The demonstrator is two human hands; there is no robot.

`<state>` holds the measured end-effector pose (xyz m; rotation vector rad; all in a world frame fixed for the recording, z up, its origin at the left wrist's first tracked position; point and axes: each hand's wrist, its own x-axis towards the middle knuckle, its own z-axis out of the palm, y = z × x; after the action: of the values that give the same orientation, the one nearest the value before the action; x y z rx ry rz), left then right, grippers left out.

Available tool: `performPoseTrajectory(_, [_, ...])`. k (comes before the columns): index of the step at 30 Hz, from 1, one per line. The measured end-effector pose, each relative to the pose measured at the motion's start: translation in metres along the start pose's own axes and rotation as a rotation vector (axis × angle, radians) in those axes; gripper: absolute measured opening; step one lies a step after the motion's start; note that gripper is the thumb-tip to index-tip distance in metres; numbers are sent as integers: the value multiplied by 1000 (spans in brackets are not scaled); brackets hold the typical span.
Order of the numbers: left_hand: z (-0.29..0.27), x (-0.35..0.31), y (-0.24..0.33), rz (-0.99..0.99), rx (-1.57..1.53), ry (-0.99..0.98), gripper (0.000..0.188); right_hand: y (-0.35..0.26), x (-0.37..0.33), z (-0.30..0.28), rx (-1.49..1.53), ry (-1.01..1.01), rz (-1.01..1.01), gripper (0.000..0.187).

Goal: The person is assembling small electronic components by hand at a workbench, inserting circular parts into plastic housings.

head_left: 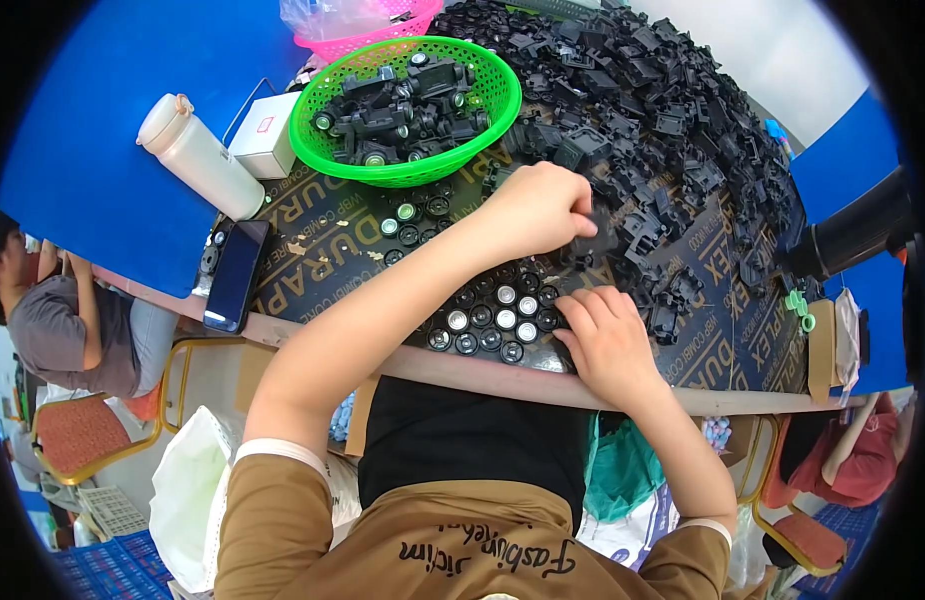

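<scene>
My left hand [543, 212] reaches across to the near edge of a large heap of black plastic toy-car chassis parts [663, 110]. Its fingers are curled in and closed; a dark blur shows just below the fingertips, too smeared to name. On the table close to my body lies a cluster of small black toy wheels [491, 340], some with silver centres [528, 306]. My right hand [613, 340] rests at the right side of that cluster, fingers bent and apart, thumb near the outermost wheels. More wheels [407, 212], one with a green-tinted centre, lie beyond my left forearm.
A green basket [305, 150] holds black assemblies with wheels; a pink basket [333, 48] stands behind it. At left are a white bottle [198, 155], a white box [267, 135] and a phone [237, 275]. A black cylinder [853, 230] juts in from the right. Two other people sit nearby.
</scene>
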<state>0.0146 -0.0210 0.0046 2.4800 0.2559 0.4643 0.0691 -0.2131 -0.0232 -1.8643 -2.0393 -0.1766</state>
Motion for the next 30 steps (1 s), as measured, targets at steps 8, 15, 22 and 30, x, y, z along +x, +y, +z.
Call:
performPoseTrajectory(8, [0, -17, -13, -375, -1189, -41, 16, 12, 9, 1, -131, -137, -95, 27])
performPoseTrajectory(15, [-8, -22, -17, -350, -1621, 22, 15, 29, 18, 9, -20, -44, -99, 19])
performPoseTrajectory(22, [-7, -24, -18, -302, -1610, 46, 23, 34, 65, -26, 1061, 128, 741, 22])
performPoseTrajectory(30, [-9, -16, -29, -379, -1757, 30, 41, 60, 65, 4, 2320, 118, 800, 24])
